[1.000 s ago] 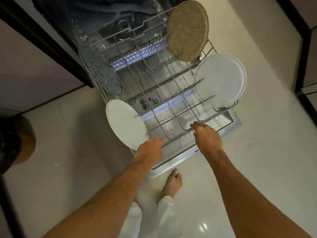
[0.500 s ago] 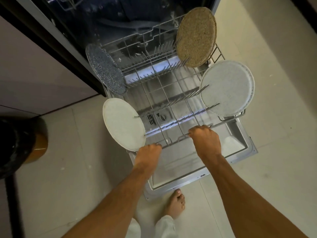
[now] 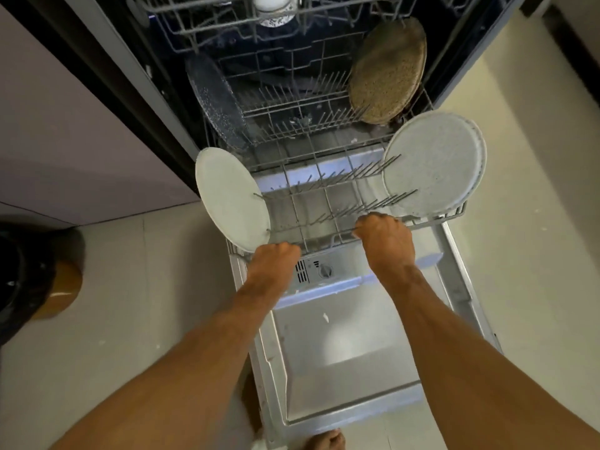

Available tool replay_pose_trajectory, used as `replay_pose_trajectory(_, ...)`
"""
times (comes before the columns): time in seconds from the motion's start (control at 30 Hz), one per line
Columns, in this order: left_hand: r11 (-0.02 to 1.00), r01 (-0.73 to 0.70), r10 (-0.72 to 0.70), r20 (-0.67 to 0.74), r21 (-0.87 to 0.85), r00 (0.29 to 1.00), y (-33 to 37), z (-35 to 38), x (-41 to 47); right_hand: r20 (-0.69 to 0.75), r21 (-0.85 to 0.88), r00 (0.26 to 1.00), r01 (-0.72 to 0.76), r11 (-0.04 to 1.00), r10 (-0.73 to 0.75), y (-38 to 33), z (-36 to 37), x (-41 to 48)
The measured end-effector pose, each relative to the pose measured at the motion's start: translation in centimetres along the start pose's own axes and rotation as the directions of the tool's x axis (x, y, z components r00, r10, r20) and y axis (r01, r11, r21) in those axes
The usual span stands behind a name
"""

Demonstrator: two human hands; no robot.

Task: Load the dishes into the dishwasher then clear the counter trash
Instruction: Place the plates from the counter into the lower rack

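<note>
Over the open dishwasher door (image 3: 350, 352), from the head view: grips the front rail of the lower rack (image 3: 328, 237) with both fists. Curls the left hand (image 3: 272, 264) round the rail's left end, just below a white plate (image 3: 232, 199); curls the right hand (image 3: 384, 241) round the same rail further right, fingers wrapped over the wire. Holds 4 plates upright on edge in that rack: the white plate at near left, a second white plate (image 3: 431, 164) at near right, a dark speckled plate (image 3: 216, 102) at far left, a brown plate (image 3: 388, 71) at far right. Sits partly inside the machine, partly over the door. Carries a pale round dish (image 3: 274, 8) in the upper rack (image 3: 201, 30). Shows a bin (image 3: 32, 280) with a dark liner on the floor at left and a bare foot (image 3: 324, 441) by the door's near edge.
</note>
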State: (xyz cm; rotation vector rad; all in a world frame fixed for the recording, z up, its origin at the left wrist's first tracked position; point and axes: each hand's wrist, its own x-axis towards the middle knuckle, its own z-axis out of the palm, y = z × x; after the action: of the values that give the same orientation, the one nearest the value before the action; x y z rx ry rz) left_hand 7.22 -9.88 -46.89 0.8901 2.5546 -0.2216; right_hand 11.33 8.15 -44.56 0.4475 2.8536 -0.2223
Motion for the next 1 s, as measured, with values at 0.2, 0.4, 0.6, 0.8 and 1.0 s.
replay_pose_trajectory(0.2,0.999,-0.013,0.016,-0.071,0.041,0.997,-3.8,-2.2,4.0,-0.055,0.080,0.998,0.002,0.997,0.002,-1.5,-1.2,5.7)
replay_pose_trajectory(0.4,0.999,-0.014,0.022,-0.164,0.050,0.986,-6.6,-3.3,7.9,-0.136,0.074,0.990,0.044,0.996,-0.034,-2.4,-1.4,11.1)
replay_pose_trajectory(0.6,0.995,0.093,-0.086,-0.161,0.041,0.983,-8.5,-5.0,11.1,-0.196,0.080,0.980,0.055,0.995,-0.039,-3.3,-1.5,15.6)
replay_pose_trajectory(0.8,0.991,0.137,-0.135,-0.165,-0.003,0.977,-9.4,-5.5,13.4,-0.213,0.087,0.973,0.109,0.990,-0.088,-3.2,-1.7,18.4)
replay_pose_trajectory(1.0,0.986,0.162,-0.168,-0.240,-0.044,0.956,-10.9,-5.5,14.5,-0.261,0.070,0.954,0.169,0.983,-0.145,-3.9,-2.3,19.5)
